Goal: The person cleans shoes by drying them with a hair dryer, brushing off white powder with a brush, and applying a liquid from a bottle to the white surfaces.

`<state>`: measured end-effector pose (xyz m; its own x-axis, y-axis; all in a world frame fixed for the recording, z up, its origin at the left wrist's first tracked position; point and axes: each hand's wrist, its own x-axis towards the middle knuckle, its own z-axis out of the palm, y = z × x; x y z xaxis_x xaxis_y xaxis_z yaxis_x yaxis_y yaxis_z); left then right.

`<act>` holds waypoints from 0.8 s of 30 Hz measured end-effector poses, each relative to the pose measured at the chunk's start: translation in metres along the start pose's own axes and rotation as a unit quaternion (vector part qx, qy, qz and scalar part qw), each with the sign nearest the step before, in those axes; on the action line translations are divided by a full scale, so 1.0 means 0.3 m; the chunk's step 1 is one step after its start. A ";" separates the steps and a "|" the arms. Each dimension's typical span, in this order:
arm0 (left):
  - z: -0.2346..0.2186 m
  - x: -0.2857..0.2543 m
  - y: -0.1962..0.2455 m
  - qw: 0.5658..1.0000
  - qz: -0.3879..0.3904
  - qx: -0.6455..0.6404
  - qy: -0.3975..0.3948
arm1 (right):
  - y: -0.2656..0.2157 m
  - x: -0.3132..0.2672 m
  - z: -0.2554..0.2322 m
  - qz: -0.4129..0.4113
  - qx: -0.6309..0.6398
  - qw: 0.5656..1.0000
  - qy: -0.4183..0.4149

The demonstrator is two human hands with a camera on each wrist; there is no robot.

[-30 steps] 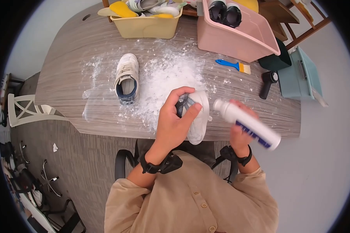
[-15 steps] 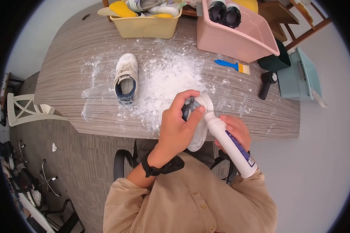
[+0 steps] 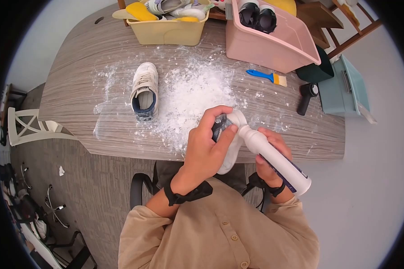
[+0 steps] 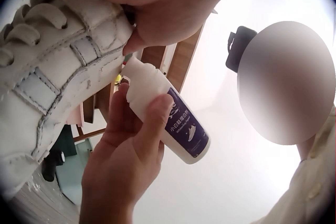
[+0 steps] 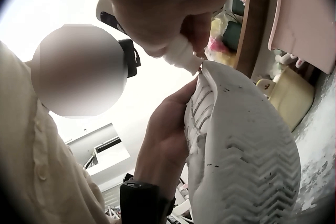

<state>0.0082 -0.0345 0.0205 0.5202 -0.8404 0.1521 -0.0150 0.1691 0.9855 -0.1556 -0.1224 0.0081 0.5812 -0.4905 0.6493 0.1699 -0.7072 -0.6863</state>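
My left hand (image 3: pixel 204 145) grips a white sneaker (image 3: pixel 231 158) by its heel end, the thumb over the dark collar. In the right wrist view its zigzag-patterned sole (image 5: pixel 252 155) faces the camera. My right hand (image 3: pixel 276 145) holds a white bottle of shoe whitener (image 3: pixel 285 168) with a purple label (image 4: pixel 186 124). The bottle slants, its narrow tip right at the sneaker's heel edge beside my left thumb. On the table the matching sneaker (image 3: pixel 144 89), dark blue inside, stands upright to the left.
White powder (image 3: pixel 197 87) is spread over the wooden table (image 3: pixel 76 85). Toward the back stand a yellow bin (image 3: pixel 166 33) of shoes and a pink bin (image 3: pixel 265 54) with black-and-white shoes. A blue-handled brush (image 3: pixel 267 76) and a black handheld device (image 3: pixel 307 98) lie at right.
The bottle has come left from apart until its tip reaches the sneaker's heel. Over the last half second its base has swung right and up. The left hand and sneaker have shifted slightly right.
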 end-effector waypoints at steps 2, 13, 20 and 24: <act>-0.007 -0.003 0.021 1.000 -0.001 0.025 -0.007 | -0.010 0.006 -0.008 0.010 -0.004 1.000 -0.009; 0.003 -0.025 0.023 0.996 0.050 0.073 -0.030 | -0.047 0.057 -0.012 0.094 -0.010 0.995 0.004; -0.001 -0.018 0.014 0.991 0.067 0.112 -0.016 | -0.052 0.073 0.017 0.149 0.056 0.983 0.089; -0.018 -0.009 0.040 0.996 0.006 0.089 -0.021 | -0.049 0.072 0.013 0.153 0.069 0.983 0.076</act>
<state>0.0111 -0.0273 0.0316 0.4833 -0.8601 0.1632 -0.1741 0.0882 0.9808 -0.1424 -0.1206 0.0308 0.4975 -0.7477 0.4398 0.1189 -0.4434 -0.8884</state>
